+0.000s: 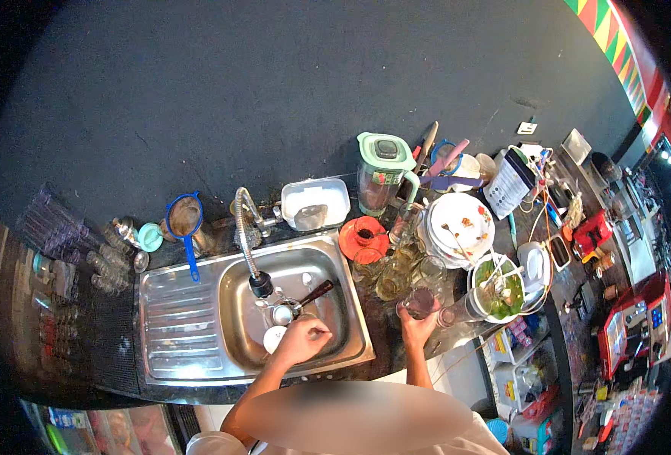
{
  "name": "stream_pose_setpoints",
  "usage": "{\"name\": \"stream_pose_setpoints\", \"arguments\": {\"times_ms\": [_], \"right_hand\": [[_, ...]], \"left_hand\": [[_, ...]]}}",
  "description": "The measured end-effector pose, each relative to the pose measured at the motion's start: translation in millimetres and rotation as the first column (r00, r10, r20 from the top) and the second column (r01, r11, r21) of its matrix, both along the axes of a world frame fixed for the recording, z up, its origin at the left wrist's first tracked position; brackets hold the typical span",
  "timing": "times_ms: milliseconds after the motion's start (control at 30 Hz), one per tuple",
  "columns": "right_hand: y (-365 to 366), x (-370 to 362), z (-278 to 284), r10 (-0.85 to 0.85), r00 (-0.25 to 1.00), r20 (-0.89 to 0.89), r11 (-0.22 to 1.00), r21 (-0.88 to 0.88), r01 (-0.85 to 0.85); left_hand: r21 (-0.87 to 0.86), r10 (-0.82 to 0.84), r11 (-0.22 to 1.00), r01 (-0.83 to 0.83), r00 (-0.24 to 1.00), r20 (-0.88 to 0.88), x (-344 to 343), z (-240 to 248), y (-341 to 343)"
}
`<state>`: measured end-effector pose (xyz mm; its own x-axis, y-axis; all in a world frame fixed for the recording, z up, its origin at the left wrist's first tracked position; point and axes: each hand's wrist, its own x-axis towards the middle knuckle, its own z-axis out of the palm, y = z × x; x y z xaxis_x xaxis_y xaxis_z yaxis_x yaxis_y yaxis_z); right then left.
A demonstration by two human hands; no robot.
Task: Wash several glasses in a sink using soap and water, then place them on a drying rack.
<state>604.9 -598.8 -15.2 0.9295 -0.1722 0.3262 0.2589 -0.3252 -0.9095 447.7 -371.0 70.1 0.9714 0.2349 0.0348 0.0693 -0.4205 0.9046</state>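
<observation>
My left hand is over the front of the steel sink basin, its fingers curled closed; whatever they may hold cannot be made out. Beside it sits a small white dish. A metal utensil with a dark handle lies in the basin, near a small round metal cup. To the right of the sink, my right hand is wrapped round a drinking glass at the counter's front. Several used glasses crowd together just beyond that hand.
A flexible tap arches over the basin. Stacked white plates, a bowl with green leafy scraps, a green-lidded blender jug and a red saucer fill the right counter. A blue-handled strainer lies behind the ribbed drainboard.
</observation>
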Motion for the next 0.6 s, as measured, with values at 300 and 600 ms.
{"name": "stream_pose_setpoints", "arguments": {"times_ms": [300, 600], "right_hand": [[16, -31, 20, 0.123, 0.989, -0.083, 0.991, -0.048, -0.127], [102, -63, -9, 0.802, 0.591, -0.085, 0.596, 0.175, -0.784]], "left_hand": [[-0.073, -0.099, 0.992, 0.105, 0.992, 0.072, 43, 16, -52], [-0.333, 0.283, 0.915, -0.226, 0.950, 0.132, 19, -11, -29]]}}
